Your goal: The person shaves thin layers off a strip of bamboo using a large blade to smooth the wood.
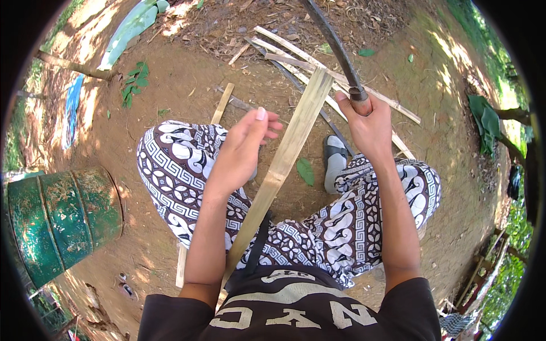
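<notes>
Head view: I counted two hands above the seated person's lap, with one pale bamboo strip (277, 169) slanting between them from 7 o'clock, beside the left forearm, up to 1 o'clock. The right hand (369, 122), at 2 o'clock, was clenched around the wooden handle of one curved blade tool (338, 46), whose dark metal reached up toward 12 o'clock. I could not tell whether its thumb touched the strip. The left hand (244, 145), just off centre toward 10 o'clock, was released and held nothing, its fingers loosely bent just beside the strip's left edge.

On the bare ground at 1 o'clock I saw at least three more pale strips (387, 103), lying crossed. One grey shoe (335, 152) showed plainly near 3 o'clock, and one green leaf (305, 171) lay closer to centre. Between 8 and 9 o'clock was one rusty green drum (69, 219); at 10 o'clock, one leafy sprig (135, 83).
</notes>
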A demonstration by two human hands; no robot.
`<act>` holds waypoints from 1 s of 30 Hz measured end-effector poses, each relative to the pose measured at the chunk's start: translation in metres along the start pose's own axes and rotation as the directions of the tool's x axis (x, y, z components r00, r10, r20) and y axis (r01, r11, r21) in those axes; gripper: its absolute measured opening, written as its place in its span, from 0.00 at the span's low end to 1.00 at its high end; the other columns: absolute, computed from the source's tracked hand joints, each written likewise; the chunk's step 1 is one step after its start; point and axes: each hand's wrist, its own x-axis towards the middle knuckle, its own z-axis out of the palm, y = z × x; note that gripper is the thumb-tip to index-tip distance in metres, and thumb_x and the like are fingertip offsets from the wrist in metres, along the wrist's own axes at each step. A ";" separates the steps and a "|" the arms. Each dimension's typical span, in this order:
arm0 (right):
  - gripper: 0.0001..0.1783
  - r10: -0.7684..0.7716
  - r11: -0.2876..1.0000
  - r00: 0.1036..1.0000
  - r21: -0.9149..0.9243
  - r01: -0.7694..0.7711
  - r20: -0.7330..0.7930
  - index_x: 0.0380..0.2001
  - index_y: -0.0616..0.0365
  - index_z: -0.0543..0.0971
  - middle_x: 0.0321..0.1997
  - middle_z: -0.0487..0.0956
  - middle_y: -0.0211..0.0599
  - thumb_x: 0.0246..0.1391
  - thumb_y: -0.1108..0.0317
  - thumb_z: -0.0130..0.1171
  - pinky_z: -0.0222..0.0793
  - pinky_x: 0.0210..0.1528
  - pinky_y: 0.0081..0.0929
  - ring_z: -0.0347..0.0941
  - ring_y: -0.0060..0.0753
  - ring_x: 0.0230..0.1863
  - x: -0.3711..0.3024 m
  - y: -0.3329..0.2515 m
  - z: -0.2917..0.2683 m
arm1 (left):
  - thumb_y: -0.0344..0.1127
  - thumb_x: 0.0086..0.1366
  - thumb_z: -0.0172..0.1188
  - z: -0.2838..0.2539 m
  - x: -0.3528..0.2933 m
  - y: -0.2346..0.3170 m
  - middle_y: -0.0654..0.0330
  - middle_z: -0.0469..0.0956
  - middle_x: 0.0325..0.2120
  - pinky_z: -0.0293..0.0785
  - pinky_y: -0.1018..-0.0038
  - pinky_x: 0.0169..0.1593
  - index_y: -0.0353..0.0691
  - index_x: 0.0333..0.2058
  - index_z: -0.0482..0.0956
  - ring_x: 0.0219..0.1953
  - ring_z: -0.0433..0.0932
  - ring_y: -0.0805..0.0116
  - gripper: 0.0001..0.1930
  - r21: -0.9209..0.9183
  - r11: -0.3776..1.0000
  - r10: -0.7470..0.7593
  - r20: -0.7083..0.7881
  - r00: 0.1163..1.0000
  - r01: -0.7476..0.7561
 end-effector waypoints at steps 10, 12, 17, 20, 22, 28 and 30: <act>0.15 -0.204 0.974 0.978 -0.093 0.208 0.047 0.20 0.64 0.74 0.12 0.66 0.43 0.51 0.67 0.66 0.61 0.21 0.31 0.55 0.32 0.15 -0.015 -0.010 0.000 | 0.44 0.77 0.45 0.019 -0.006 -0.009 0.58 0.80 0.29 0.79 0.75 0.36 0.32 0.45 0.73 0.28 0.81 0.71 0.18 -0.227 0.940 -0.164 0.349 0.923 0.253; 0.18 -0.261 0.963 0.965 -0.070 0.261 0.017 0.19 0.64 0.73 0.11 0.60 0.36 0.53 0.64 0.67 0.55 0.20 0.29 0.52 0.26 0.15 -0.016 -0.007 0.005 | 0.44 0.77 0.45 0.019 -0.007 -0.009 0.59 0.80 0.29 0.78 0.75 0.36 0.33 0.44 0.74 0.28 0.80 0.72 0.18 -0.170 0.966 -0.137 0.300 0.944 0.194; 0.18 -0.281 0.955 0.960 -0.100 0.279 0.002 0.20 0.64 0.75 0.11 0.60 0.35 0.54 0.62 0.67 0.55 0.20 0.27 0.52 0.25 0.15 -0.011 0.001 0.001 | 0.38 0.73 0.53 -0.005 -0.014 0.027 0.63 0.78 0.20 0.71 0.78 0.28 0.32 0.32 0.80 0.24 0.76 0.79 0.16 0.520 0.853 0.070 -0.009 0.997 -0.056; 0.16 -0.260 0.959 0.966 -0.121 0.258 0.000 0.20 0.64 0.74 0.12 0.67 0.44 0.50 0.65 0.67 0.62 0.21 0.32 0.59 0.40 0.13 -0.009 0.002 0.003 | 0.35 0.70 0.57 -0.034 -0.050 0.082 0.64 0.77 0.21 0.66 0.79 0.26 0.34 0.38 0.82 0.21 0.71 0.82 0.10 0.238 0.873 0.486 -0.327 0.810 -0.427; 0.17 -0.265 0.963 0.964 -0.059 0.263 -0.027 0.20 0.64 0.75 0.11 0.66 0.41 0.52 0.63 0.68 0.61 0.21 0.31 0.58 0.34 0.13 -0.012 -0.007 0.006 | 0.35 0.70 0.56 -0.051 -0.079 0.119 0.64 0.76 0.21 0.65 0.79 0.26 0.34 0.38 0.81 0.21 0.71 0.81 0.10 0.074 0.694 0.680 -0.391 0.619 -0.716; 0.19 -0.216 0.974 0.976 -0.072 0.214 -0.023 0.20 0.64 0.76 0.10 0.62 0.32 0.53 0.60 0.69 0.57 0.20 0.26 0.53 0.23 0.15 -0.012 -0.008 0.000 | 0.35 0.69 0.55 -0.062 -0.079 0.136 0.65 0.74 0.21 0.63 0.79 0.26 0.34 0.38 0.80 0.21 0.69 0.81 0.10 -0.148 0.575 0.746 -0.310 0.589 -0.805; 0.19 -0.220 0.972 0.975 -0.084 0.218 -0.015 0.20 0.63 0.76 0.10 0.62 0.32 0.53 0.60 0.69 0.57 0.20 0.26 0.53 0.23 0.15 -0.013 -0.011 0.000 | 0.35 0.69 0.54 -0.063 -0.080 0.136 0.65 0.73 0.21 0.63 0.79 0.26 0.34 0.37 0.80 0.21 0.68 0.81 0.10 -0.153 0.575 0.741 -0.320 0.591 -0.804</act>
